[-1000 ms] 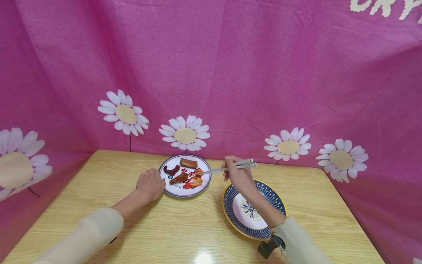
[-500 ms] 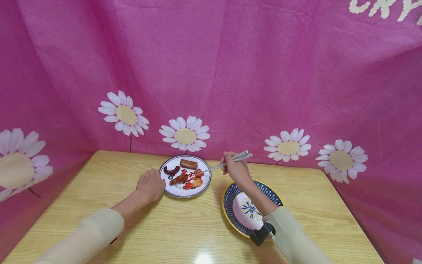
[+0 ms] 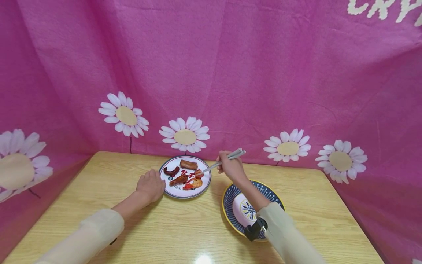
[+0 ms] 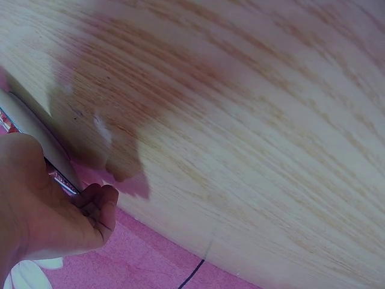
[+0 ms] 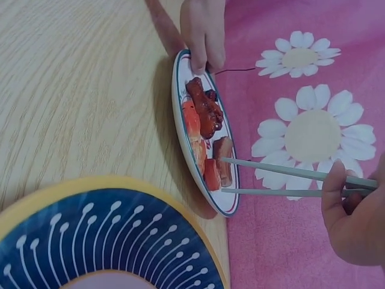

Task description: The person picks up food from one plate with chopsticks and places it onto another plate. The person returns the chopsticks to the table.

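My left hand [image 3: 151, 186] grips the left rim of a white plate [image 3: 206, 183], thumb over the edge in the right wrist view. Several foods lie on it: a drumstick [image 3: 178, 179], a shrimp [image 3: 193, 184], a dark curled piece [image 3: 171, 171], a brown rib-like piece [image 3: 189, 164] and a small orange-red striped piece [image 3: 199, 174]. My right hand [image 3: 232, 168] holds a pair of grey chopsticks [image 5: 283, 169] from the plate's right side. Their tips stand apart in the right wrist view, one overlapping the brown piece, the other low beside the orange-red piece.
A larger blue-patterned plate [image 3: 230, 216] with a yellow rim sits under my right forearm on the wooden table [image 3: 178, 227]. Behind the table's far edge hangs a pink cloth [image 3: 237, 91] with daisies. A black wrist camera [image 3: 253, 231] is strapped to my right sleeve.
My right hand has shifted left, and the chopsticks now slant down more steeply toward the small orange-red piece. The left hand and the foods have stayed in place.
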Demonstrator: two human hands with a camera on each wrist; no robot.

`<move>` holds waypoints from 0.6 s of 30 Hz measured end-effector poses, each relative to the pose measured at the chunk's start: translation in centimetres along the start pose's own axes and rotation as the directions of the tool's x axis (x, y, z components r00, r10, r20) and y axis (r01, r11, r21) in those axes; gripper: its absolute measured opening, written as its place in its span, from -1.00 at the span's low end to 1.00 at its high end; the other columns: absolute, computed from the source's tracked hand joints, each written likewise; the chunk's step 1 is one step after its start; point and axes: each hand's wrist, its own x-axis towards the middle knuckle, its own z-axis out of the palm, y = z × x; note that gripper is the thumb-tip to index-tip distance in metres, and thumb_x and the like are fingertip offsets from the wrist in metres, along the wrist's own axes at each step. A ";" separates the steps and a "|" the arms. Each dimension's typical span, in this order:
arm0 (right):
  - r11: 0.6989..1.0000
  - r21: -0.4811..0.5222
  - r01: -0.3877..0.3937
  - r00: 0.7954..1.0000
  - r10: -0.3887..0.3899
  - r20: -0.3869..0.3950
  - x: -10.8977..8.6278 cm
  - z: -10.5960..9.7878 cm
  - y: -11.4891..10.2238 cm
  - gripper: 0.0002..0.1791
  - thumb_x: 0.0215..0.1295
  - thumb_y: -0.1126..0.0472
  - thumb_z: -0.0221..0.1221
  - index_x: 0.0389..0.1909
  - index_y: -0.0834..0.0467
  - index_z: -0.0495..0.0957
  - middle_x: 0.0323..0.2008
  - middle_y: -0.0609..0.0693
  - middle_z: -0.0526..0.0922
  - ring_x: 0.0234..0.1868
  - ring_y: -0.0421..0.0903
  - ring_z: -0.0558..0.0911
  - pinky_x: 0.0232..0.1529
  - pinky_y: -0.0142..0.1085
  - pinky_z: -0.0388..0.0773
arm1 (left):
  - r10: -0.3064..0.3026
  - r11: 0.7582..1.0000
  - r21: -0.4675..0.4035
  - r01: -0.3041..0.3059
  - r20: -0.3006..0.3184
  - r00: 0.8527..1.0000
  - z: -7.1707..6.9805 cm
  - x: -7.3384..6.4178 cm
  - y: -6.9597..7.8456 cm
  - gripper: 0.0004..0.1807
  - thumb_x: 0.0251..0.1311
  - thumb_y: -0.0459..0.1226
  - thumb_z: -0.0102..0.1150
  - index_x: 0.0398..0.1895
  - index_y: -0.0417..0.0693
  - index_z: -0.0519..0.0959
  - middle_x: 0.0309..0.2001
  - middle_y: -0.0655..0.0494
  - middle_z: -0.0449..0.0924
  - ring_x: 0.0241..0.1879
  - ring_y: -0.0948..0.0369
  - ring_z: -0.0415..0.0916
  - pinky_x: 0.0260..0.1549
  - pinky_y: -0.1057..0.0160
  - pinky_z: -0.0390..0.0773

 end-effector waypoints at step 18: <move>1.000 -0.025 -0.002 1.000 0.001 -0.007 0.8 1.3 0.1 -0.60 0.50 0.21 -0.08 -0.42 0.40 0.55 -0.64 0.02 0.53 -0.62 -0.24 0.52 -0.53 -0.28 0.62 | -0.007 1.000 -0.003 0.007 -0.014 1.000 -0.1 -0.1 0.1 -0.58 0.43 -0.18 -0.08 -0.19 -0.51 0.40 -0.31 -0.21 0.32 -0.16 -0.13 0.41 -0.15 -0.07 0.48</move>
